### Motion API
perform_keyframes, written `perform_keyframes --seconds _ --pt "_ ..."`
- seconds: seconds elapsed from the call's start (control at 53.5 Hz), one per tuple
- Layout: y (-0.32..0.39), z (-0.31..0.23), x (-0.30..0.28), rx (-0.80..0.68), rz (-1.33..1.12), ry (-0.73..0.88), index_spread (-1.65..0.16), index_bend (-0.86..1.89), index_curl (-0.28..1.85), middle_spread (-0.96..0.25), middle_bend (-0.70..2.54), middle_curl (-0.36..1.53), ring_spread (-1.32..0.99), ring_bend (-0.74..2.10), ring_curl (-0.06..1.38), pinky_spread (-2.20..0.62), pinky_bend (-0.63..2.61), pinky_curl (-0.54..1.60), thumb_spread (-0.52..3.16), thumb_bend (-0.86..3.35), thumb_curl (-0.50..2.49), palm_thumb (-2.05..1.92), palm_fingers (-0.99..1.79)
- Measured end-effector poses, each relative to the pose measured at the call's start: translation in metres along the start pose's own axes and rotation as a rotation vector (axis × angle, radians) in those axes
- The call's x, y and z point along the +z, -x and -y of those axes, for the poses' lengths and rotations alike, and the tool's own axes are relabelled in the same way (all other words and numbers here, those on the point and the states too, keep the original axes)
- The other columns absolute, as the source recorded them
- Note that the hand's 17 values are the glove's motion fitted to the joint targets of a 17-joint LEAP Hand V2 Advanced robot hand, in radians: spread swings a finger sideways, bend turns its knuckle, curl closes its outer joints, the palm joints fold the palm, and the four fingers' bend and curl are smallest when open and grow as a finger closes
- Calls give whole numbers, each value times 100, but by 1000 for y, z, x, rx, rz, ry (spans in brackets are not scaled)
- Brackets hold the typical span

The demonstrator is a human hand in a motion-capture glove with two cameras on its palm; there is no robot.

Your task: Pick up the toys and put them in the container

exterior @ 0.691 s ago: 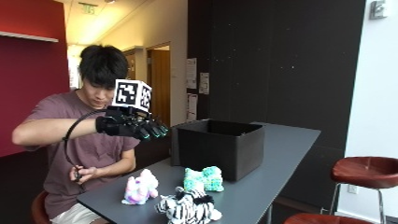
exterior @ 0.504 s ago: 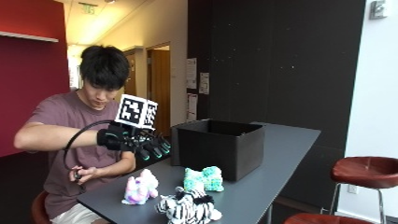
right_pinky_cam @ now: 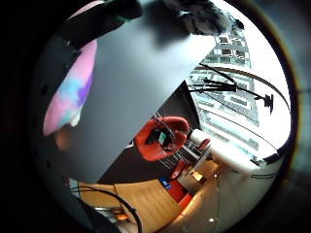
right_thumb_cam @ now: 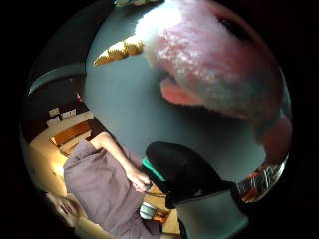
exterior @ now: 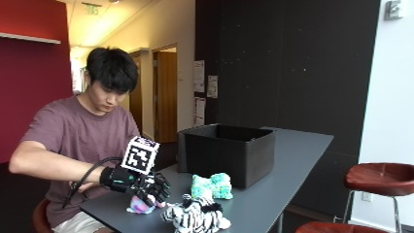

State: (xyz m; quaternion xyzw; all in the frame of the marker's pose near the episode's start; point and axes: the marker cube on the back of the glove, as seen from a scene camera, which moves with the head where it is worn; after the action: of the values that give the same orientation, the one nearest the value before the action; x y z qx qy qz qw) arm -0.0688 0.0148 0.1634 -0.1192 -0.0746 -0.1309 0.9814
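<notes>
Lowered since earlier, hand [exterior: 147, 190] with fingers spread just over pink unicorn toy [exterior: 140, 205], no grip.

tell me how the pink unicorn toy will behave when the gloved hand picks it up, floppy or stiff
Probably soft and squashy: the unicorn toy shows fuzzy plush pile, so it should give under the right hand rather than slip. It likely weighs little for its bulk, like the stuffed zebra beside it. Its gold horn looks like stuffed fabric, so breakage seems unlikely. It shouldn't roll on the table.

Container [exterior: 226, 153] top open — zebra [exterior: 194, 217], green toy [exterior: 212, 186] beside.
</notes>
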Motion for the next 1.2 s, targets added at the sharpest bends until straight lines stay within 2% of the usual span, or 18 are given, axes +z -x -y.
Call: perform_keyframes --seconds 0.205,0.261,0.392,0.448,0.542,0.598,0.728,0.878,0.971,1.064,1.195 --pt "-3 30 5 52 50 -18 -18 9 11 -3 21 26 -6 53 23 0 90 33 106 -1 23 3 -2" --pt "-3 36 3 51 78 -13 -18 16 12 -7 28 29 -12 62 24 -4 86 32 109 1 25 8 20" --pt "0 45 -1 55 152 -45 -21 33 20 -15 36 33 -25 73 27 -16 76 29 118 6 29 20 50" --pt "3 50 -3 73 166 -78 -23 36 21 -19 44 37 -31 90 32 -22 74 28 122 10 33 29 77" --pt "14 55 -4 60 177 -96 -26 37 25 -25 50 42 -37 104 39 -30 79 32 114 15 41 44 92" --pt "21 57 -6 54 192 -63 -27 47 27 -29 57 45 -39 107 41 -34 83 34 106 18 46 52 112" --pt "40 53 -21 20 235 114 -30 79 42 -33 82 58 -41 116 49 -38 80 38 87 17 55 58 126" --pt "57 39 -83 20 219 59 -28 100 55 -31 104 70 -41 127 56 -40 85 43 66 14 63 58 122" --pt "59 31 -154 15 216 -72 -27 109 61 -30 111 75 -41 133 60 -40 90 46 57 12 68 58 117" --pt "66 25 -225 -85 100 -212 -25 112 66 -28 116 79 -40 137 63 -40 94 48 50 11 72 58 113" --pt "115 38 -317 -45 173 -385 -24 115 71 -26 120 82 -39 140 66 -41 97 51 41 9 77 58 110"
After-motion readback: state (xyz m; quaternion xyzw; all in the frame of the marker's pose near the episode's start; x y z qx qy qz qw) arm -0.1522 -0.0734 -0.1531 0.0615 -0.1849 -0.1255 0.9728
